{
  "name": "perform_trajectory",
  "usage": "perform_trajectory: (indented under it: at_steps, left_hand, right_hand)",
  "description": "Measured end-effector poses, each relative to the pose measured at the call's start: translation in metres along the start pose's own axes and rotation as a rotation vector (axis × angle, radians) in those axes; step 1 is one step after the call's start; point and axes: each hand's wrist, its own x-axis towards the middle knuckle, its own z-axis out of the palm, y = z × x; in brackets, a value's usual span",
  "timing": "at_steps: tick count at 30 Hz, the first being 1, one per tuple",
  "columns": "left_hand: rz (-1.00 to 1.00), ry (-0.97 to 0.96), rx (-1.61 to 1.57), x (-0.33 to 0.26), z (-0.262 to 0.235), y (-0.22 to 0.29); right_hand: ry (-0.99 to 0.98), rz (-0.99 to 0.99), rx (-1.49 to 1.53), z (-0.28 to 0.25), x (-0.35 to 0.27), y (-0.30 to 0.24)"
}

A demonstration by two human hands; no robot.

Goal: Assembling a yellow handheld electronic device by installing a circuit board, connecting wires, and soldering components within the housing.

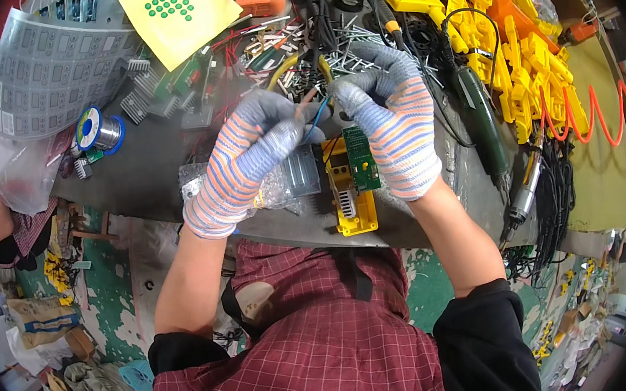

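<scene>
Both my hands wear grey-blue gloves with orange and blue stripes, and they meet over the bench's middle. My left hand (250, 148) pinches near a brown wire (307, 99); its fingers are slightly blurred. My right hand (392, 113) is closed, its fingertips at a blue wire (318, 115) that runs between the hands. Just beyond them are curved yellow handles (284, 67), apparently of a pair of pliers. Below the hands lies a yellow plastic housing (362, 217) with a green circuit board (361, 160) over its upper part. Beside it sits a clear plastic bag (275, 192).
Yellow plastic housings (478, 14) pile up at the right, near a dark green power tool (480, 118) and a red coiled hose (598, 120). A solder spool (100, 132) stands left. Loose wires and a yellow sheet (181, 17) with green dots lie at the back.
</scene>
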Motion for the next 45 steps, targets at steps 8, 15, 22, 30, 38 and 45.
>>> perform_trajectory:
  at_steps: [8, 15, 22, 30, 38, 45]
  left_hand:
    - [-0.083, -0.035, 0.176, 0.003, 0.002, -0.003]
    - [-0.117, -0.006, 0.21, 0.007, 0.007, -0.003]
    - [0.67, -0.087, 1.33, 0.015, 0.016, -0.006]
    - [0.403, -0.105, 0.953, 0.017, 0.008, -0.021]
    - [0.181, -0.226, 0.897, 0.03, 0.013, -0.015]
    - [0.217, -0.305, 1.151, 0.026, 0.007, -0.007]
  right_hand:
    - [-0.053, 0.133, 0.041, -0.012, 0.001, 0.002]
    - [-0.217, 0.048, -0.135, -0.031, -0.019, -0.007]
    - [-0.219, -0.611, -0.884, -0.054, -0.012, -0.012]
    - [-0.011, -0.162, -0.796, -0.116, 0.061, 0.006]
    - [-0.075, 0.202, 0.372, -0.085, 0.156, 0.037]
    - [0.375, -0.101, 0.006, -0.135, 0.03, -0.02]
